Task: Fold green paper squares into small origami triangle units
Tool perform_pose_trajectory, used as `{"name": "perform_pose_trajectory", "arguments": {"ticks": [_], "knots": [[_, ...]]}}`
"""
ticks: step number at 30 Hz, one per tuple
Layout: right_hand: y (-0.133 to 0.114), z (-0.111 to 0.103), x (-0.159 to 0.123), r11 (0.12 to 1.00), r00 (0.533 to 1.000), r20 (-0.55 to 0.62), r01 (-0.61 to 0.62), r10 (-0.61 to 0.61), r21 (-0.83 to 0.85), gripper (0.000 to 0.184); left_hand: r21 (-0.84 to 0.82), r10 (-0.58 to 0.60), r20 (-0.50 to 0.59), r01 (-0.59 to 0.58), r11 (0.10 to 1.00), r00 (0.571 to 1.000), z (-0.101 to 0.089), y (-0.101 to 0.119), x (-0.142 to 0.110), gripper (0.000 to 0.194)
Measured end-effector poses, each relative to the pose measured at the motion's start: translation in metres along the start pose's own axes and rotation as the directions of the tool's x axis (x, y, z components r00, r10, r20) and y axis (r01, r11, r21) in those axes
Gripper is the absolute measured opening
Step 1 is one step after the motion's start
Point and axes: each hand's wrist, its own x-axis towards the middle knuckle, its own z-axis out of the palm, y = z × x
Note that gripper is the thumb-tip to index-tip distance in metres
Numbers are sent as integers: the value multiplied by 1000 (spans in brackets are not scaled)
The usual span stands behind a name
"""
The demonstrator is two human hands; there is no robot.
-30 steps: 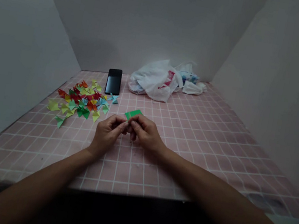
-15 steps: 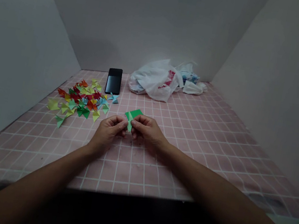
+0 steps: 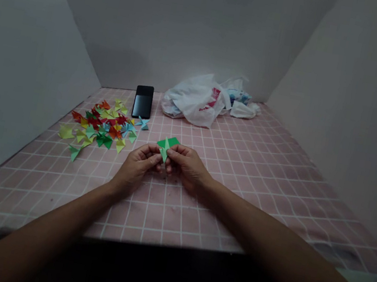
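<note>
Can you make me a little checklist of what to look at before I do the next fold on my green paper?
1. Green paper pinched by your left hand and right hand: ok.
2. Edges lined up: cannot tell, your fingers cover part of it.
3. Crease pressed flat: cannot tell, it looks too small from here.
4. Pile of folded paper pieces apart from your hands, off to the left: ok.
5. Black phone and white plastic bag well ahead of your hands, not touching them: ok.
</note>
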Motion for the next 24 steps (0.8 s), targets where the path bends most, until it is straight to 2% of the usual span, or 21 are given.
{"name": "perform_pose_trajectory", "arguments": {"ticks": [11, 18, 24], "knots": [[2, 2, 0, 1000, 1000, -14, 1, -1, -25, 30, 11, -9, 1, 9, 1000, 1000, 0, -1, 0, 26], [4, 4, 0, 999, 1000, -21, 22, -22, -29, 30, 131, 3, 28, -6, 991, 1000, 0, 1, 0, 25], [3, 5, -1, 1000, 1000, -3, 5, -5, -15, 25, 83, 5, 62, -10, 997, 998, -1, 0, 1, 23]]}}
